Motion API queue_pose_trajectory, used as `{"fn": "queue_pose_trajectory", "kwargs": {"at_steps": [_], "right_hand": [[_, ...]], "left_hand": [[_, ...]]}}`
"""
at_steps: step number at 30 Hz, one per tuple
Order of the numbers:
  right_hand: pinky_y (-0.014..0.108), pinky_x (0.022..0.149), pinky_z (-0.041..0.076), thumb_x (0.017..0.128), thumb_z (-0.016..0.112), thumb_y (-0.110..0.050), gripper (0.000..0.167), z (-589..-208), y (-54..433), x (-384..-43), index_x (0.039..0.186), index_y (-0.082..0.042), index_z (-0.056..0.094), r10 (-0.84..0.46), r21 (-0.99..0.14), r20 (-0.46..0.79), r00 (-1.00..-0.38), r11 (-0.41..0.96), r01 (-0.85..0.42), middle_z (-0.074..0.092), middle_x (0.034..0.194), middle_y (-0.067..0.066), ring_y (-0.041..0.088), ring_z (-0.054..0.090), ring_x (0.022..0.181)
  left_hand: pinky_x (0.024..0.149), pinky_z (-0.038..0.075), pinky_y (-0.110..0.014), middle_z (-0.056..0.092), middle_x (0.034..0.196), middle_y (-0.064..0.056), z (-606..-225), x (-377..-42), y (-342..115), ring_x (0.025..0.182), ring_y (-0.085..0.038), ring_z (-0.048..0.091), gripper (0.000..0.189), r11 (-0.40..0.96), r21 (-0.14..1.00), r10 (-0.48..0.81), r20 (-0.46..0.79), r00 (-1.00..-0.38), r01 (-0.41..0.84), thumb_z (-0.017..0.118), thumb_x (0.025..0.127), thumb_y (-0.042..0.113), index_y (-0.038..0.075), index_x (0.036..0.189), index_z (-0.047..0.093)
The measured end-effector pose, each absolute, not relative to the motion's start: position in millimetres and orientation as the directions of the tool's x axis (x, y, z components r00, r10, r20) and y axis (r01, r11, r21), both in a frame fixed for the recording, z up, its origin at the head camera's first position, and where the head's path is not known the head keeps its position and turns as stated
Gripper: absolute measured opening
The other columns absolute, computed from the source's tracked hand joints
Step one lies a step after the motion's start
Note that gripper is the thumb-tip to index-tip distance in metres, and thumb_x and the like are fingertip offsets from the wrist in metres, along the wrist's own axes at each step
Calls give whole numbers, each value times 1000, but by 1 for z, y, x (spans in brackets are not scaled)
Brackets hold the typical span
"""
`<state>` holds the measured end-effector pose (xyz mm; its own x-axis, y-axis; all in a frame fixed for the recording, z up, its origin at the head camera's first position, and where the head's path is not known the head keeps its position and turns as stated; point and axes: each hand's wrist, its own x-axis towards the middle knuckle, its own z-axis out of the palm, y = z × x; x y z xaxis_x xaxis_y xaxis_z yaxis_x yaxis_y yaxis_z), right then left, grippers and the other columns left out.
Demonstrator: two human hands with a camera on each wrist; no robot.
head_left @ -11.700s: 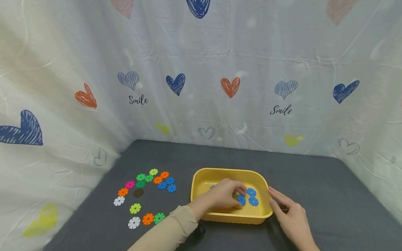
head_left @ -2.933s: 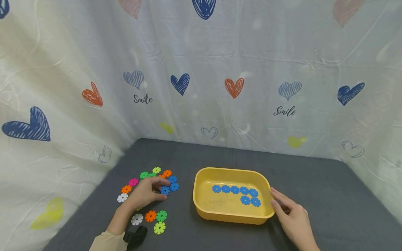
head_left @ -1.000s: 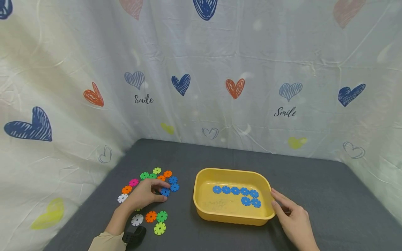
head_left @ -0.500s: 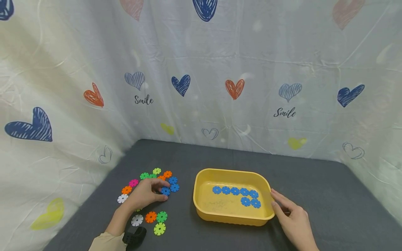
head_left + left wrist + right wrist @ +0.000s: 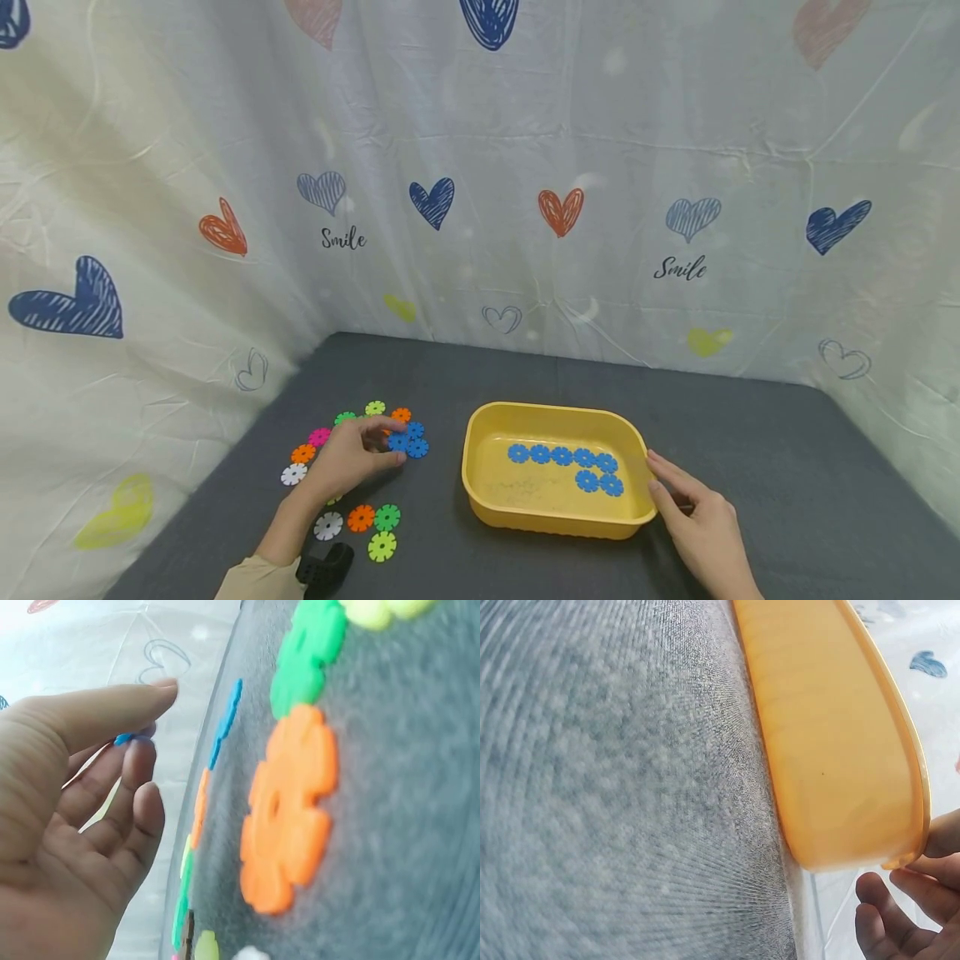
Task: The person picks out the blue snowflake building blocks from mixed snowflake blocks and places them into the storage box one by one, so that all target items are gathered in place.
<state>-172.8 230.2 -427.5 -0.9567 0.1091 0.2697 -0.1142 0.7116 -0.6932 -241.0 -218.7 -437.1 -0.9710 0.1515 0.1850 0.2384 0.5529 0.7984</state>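
Note:
In the head view my left hand (image 5: 347,454) pinches a blue snowflake disc (image 5: 398,442) between thumb and fingertips. It overlaps two more blue discs (image 5: 417,448) beside it on the table. Only a sliver of the pinched blue disc (image 5: 124,739) shows in the left wrist view, behind the thumb. My right hand (image 5: 697,521) holds the right end of a yellow basin (image 5: 555,525) at its rim. Inside the basin several blue discs (image 5: 562,456) form a row, with two others (image 5: 587,481) below its right end. In the right wrist view the fingertips (image 5: 934,834) meet the basin's corner.
Orange (image 5: 361,518), green (image 5: 387,517), yellow-green (image 5: 382,547), white (image 5: 327,526) and pink (image 5: 318,437) discs lie on the dark table (image 5: 720,408) around my left hand, which hides some. A curtain with printed hearts (image 5: 561,212) surrounds the table's back and sides.
My left hand has shifted slightly up and right in the head view with the pinched blue disc. The basin, its discs and my right hand stay put over the last second.

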Motion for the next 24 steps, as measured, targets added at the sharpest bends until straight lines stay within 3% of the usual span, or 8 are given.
{"fn": "queue_pose_trajectory", "kwargs": {"at_steps": [8, 16, 19, 24], "right_hand": [[24, 69, 51, 99, 63, -27, 38, -428, 230, -173, 134, -13, 63, 106, -688, 286, -952, 714, -127, 57, 137, 2, 10, 62, 83], [24, 69, 51, 99, 63, -27, 38, -428, 230, -173, 134, -13, 64, 107, -691, 288, -952, 712, -129, 57, 136, 2, 10, 62, 83], [24, 69, 51, 98, 64, -26, 37, -428, 231, -173, 133, -13, 64, 107, -691, 295, -949, 711, -135, 58, 136, 1, 8, 61, 82], [24, 69, 51, 98, 64, -27, 37, -428, 232, -173, 133, -13, 64, 103, -692, 297, -949, 708, -140, 58, 136, 1, 9, 62, 83]], "left_hand": [[71, 53, -33, 66, 104, 1, -434, -239, -209, 85, -20, 62, 37, 528, 811, 67, 257, -964, 253, 86, 78, 21, 17, 113, 73], [72, 54, -31, 65, 99, 0, -427, -233, -198, 85, -22, 62, 34, 444, 831, 60, 345, -937, 335, 84, 80, 27, 23, 112, 72], [70, 54, -31, 65, 98, -1, -424, -230, -193, 83, -22, 62, 34, 421, 837, 59, 358, -932, 349, 84, 80, 26, 22, 112, 72], [74, 54, -31, 66, 103, -1, -417, -223, -180, 91, -25, 61, 34, 404, 840, 65, 368, -928, 362, 83, 81, 18, 18, 114, 71]]}}
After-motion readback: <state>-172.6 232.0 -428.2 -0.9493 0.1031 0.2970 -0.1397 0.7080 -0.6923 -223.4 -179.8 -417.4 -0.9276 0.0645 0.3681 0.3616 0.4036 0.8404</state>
